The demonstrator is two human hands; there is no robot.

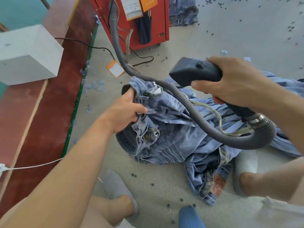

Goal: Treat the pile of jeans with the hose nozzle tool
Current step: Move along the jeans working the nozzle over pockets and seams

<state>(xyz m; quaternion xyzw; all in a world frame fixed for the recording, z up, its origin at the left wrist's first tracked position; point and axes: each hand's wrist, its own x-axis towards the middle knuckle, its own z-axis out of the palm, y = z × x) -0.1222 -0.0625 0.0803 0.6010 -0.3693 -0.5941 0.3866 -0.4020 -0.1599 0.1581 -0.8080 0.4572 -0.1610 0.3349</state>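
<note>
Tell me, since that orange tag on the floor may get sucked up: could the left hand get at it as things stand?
Probably not right away. The left hand grips the waistband of the jeans, so it must let go first. The orange tag lies uncovered on the floor beyond the pile, beside the hose.

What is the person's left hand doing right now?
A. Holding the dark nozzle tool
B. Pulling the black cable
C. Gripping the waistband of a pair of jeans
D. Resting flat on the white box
C: the left hand grips the jeans at the waistband, while the right hand holds the nozzle tool above the pile.
</note>
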